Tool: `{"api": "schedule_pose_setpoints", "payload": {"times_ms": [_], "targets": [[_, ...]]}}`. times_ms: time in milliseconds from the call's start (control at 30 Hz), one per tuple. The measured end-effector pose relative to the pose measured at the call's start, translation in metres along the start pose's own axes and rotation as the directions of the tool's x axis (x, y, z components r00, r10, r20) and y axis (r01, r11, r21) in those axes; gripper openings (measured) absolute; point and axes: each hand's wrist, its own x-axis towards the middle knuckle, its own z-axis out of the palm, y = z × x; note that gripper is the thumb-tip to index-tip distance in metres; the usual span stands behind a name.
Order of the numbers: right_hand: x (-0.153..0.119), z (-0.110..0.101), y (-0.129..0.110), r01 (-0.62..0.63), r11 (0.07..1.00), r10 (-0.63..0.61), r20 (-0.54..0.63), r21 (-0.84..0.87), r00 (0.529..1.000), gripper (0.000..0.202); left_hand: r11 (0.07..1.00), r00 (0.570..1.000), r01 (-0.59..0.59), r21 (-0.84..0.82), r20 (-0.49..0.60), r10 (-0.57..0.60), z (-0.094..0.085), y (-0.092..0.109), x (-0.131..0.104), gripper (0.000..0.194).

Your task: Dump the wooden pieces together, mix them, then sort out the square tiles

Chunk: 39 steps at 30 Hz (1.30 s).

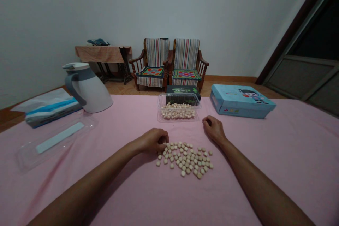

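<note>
Small pale, rounded square pieces [186,159], like wooden beads or little biscuits, lie loose on the pink cloth in front of me. At the upper left edge of this heap is my left hand [153,140], its fingers curled down and thumb bent in among the nearest pieces. What its fingertips hold, if anything, is hidden. My right hand [214,129] rests on the cloth beyond the heap's right side, fingers curled in; I cannot make out anything in them. Between and beyond the hands stands a clear plastic box [178,117], partly filled with more such pieces.
Behind the clear box is a black box [182,90]. A light-blue carton [242,100] sits at the right back. On the left are a white-and-grey jug [96,93], a tissue pack [53,111] and a clear plastic lid [59,139]. Two chairs [169,61] stand beyond the table [119,190].
</note>
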Motion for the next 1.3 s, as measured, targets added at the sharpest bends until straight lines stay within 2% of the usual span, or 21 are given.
{"api": "schedule_pose_setpoints", "payload": {"times_ms": [100,200,367,533,600,700,767,800,833,867,933,967,1000,1067,1200,1300], "targets": [[0.0,0.0,0.0,-0.002,1.0,0.002,0.001,0.007,1.0,0.018,0.998,1.0,0.016,0.065,-0.013,-0.015,0.004,0.003,0.006,0.017],[0.0,0.001,0.001,0.008,1.0,-0.008,0.006,0.009,1.0,0.018,0.995,0.999,0.025,0.098,-0.036,-0.022,0.001,0.006,0.011,0.015],[0.001,0.002,0.004,0.024,1.0,-0.024,0.005,0.019,1.0,0.019,0.999,0.99,-0.024,0.046,-0.139,0.03,-0.026,0.015,0.027,0.012],[0.001,0.002,0.003,0.014,1.0,-0.014,0.013,0.017,1.0,0.018,0.997,0.967,-0.072,-0.001,-0.243,0.07,-0.052,0.024,0.053,0.012],[0.001,0.002,0.003,0.012,1.0,-0.012,0.012,0.015,1.0,0.018,0.997,0.929,-0.069,0.041,-0.363,0.079,-0.058,0.023,0.066,0.009],[0.001,0.002,0.003,0.011,1.0,-0.011,0.007,0.009,1.0,0.018,0.997,0.814,-0.037,0.064,-0.577,0.067,-0.063,0.021,0.083,0.012],[0.001,0.002,0.002,0.012,1.0,-0.012,0.009,0.007,1.0,0.018,0.999,0.746,-0.022,0.042,-0.665,0.044,-0.064,0.019,0.085,0.018],[0.001,0.002,0.002,0.013,1.0,-0.013,0.011,0.008,1.0,0.018,0.999,0.736,-0.02,0.033,-0.676,0.038,-0.063,0.019,0.082,0.018],[0.001,0.002,0.002,0.015,1.0,-0.015,0.014,0.008,1.0,0.017,0.999,0.755,-0.027,0.027,-0.655,0.038,-0.062,0.018,0.078,0.015],[0.001,0.002,0.002,0.017,1.0,-0.017,0.014,0.009,1.0,0.017,0.999,0.804,-0.043,0.017,-0.593,0.045,-0.059,0.018,0.071,0.012],[0.002,0.001,0.001,0.017,1.0,-0.017,0.011,0.01,1.0,0.017,0.996,0.934,-0.088,-0.012,-0.348,0.079,-0.051,0.019,0.054,0.01],[0.001,0.001,0.001,0.016,1.0,-0.016,0.009,0.009,1.0,0.017,0.994,0.976,-0.107,-0.023,-0.196,0.1,-0.046,0.019,0.045,0.01],[0.001,0.002,0.001,0.015,1.0,-0.015,0.009,0.008,1.0,0.017,0.993,0.991,-0.115,-0.015,-0.067,0.114,-0.04,0.019,0.036,0.012],[0.001,0.002,0.001,0.011,1.0,-0.011,0.005,0.004,1.0,0.017,0.994,0.994,-0.094,0.062,0.066,0.09,-0.027,0.02,0.022,0.015],[0.0,0.002,0.001,0.017,1.0,-0.017,-0.012,0.01,1.0,0.017,0.971,0.995,0.018,0.238,0.092,-0.041,-0.002,0.021,0.011,0.016],[0.0,0.003,0.001,0.029,0.999,-0.029,-0.015,0.021,0.999,0.017,0.96,0.995,0.034,0.278,0.081,-0.059,0.006,0.021,0.011,0.015]]}}
